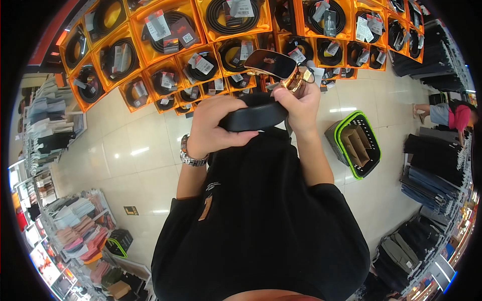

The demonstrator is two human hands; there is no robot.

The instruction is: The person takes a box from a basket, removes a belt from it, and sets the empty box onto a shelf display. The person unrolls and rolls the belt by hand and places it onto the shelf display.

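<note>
Shirt (266, 215): black fabric.
Left hand (207, 120), right hand (301, 106): curled onto looped black leathery belt (257, 118).
Belt-handling: seemingly underway; next needs steadiness.

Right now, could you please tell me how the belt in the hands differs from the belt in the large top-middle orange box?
The held belt is gripped by the left hand and the right hand, while the boxed belt lies in an orange box. The held belt shows the broad face of its strap; the boxed belt shows mostly the edges of its coil. Both look black.
</note>
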